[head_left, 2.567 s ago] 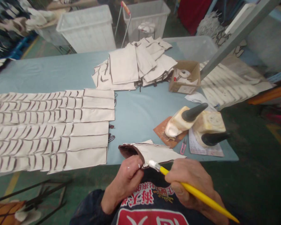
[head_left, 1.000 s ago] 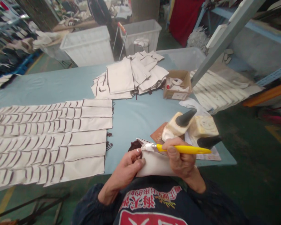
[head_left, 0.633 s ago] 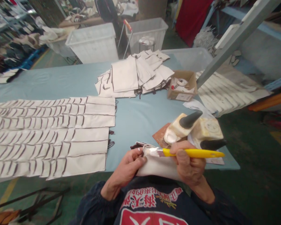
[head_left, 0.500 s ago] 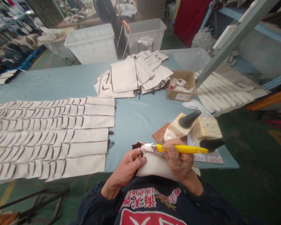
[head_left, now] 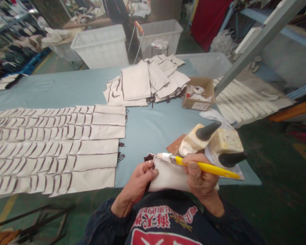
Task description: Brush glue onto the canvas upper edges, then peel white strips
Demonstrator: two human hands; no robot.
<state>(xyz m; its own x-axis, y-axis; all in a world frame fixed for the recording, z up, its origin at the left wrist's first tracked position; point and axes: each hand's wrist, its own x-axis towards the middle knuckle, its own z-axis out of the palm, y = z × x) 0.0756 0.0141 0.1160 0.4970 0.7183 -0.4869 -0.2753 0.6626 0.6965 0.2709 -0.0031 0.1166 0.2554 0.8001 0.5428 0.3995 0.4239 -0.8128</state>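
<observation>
My left hand [head_left: 140,180] pinches the left end of a cream fabric piece [head_left: 168,178] at the table's near edge. A yellow-handled brush [head_left: 206,168] is held in my right hand [head_left: 202,175], its white-coated bristles against the piece's upper edge near my left fingertips. Dark trim shows beside that edge. Just beyond my right hand, a cream bottle with a black cone tip [head_left: 192,139] lies over a brown sheet [head_left: 174,144]. Right of it is a second cream container [head_left: 228,139] with a black cone tip.
Overlapping rows of cream pieces with dark edges [head_left: 97,149] cover the blue table's [head_left: 140,126] left side. Farther back are a heap of cream pieces [head_left: 135,81] and a cardboard box [head_left: 199,93]. A grey metal post [head_left: 255,42] slants at right; white bins [head_left: 100,46] stand behind.
My right hand and the brush have shifted slightly right, and the handle now slopes down to the right. The bristles have moved right from my left fingertips. My left hand keeps its hold.
</observation>
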